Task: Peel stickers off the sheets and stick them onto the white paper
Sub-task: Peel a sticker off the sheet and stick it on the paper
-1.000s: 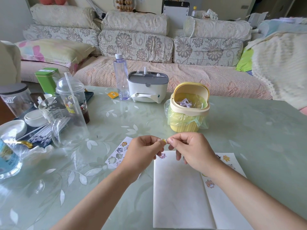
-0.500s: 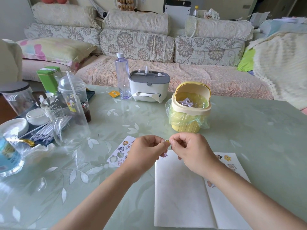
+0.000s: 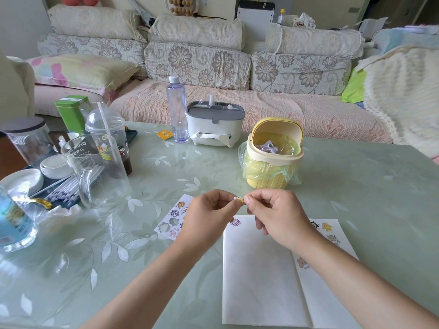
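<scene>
**Status: One Sticker Placed, Next One in Hand**

On the tabletop (image 3: 356, 186), the white paper (image 3: 259, 269) is lying nearly bare, carrying one placed sticker (image 3: 235, 222) at its far left corner. The left sticker sheet (image 3: 173, 218) and right sticker sheet (image 3: 332, 236) are flanking it, each holding more stickers. Above the paper's far edge, the left hand (image 3: 209, 217) and right hand (image 3: 275, 214) are pinching a small yellow sticker (image 3: 238, 199) between curled fingertips. Most of the task appears to be outstanding.
</scene>
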{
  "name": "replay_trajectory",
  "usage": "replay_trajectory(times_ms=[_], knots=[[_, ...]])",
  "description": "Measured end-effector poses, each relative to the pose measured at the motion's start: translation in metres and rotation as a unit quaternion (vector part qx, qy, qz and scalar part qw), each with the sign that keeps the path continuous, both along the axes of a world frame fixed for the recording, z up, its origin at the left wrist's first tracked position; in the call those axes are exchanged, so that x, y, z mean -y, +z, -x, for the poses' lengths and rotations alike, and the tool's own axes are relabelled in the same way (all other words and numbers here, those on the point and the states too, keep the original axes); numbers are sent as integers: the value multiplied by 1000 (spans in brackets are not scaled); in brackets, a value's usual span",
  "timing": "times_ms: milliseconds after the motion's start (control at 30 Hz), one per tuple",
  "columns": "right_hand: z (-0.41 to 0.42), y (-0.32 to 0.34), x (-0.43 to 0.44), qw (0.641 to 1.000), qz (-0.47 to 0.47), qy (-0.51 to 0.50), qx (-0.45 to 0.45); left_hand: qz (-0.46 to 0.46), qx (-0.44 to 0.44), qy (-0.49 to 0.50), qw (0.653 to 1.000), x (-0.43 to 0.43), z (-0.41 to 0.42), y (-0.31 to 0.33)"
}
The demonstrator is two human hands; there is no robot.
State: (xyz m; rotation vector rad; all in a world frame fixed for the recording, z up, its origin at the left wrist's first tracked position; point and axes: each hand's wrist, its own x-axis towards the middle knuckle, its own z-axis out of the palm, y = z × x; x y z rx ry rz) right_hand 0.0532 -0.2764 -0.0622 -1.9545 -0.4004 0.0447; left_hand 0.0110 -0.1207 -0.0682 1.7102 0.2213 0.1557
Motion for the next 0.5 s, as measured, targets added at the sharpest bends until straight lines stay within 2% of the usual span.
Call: replay_trajectory(times_ms=[200, 267, 367, 500], knots=[[2, -1, -1, 1000, 6, -24, 2, -125, 98, 74, 985, 3, 2, -5], [2, -3, -1, 999, 22, -31, 37, -96, 77, 43, 991, 5, 2, -4], [4, -5, 0, 993, 59, -38, 95, 13, 26, 14, 999, 7, 3, -2], [5, -5, 0, 981, 91, -46, 164, 53, -7, 16, 998, 6, 2, -2]])
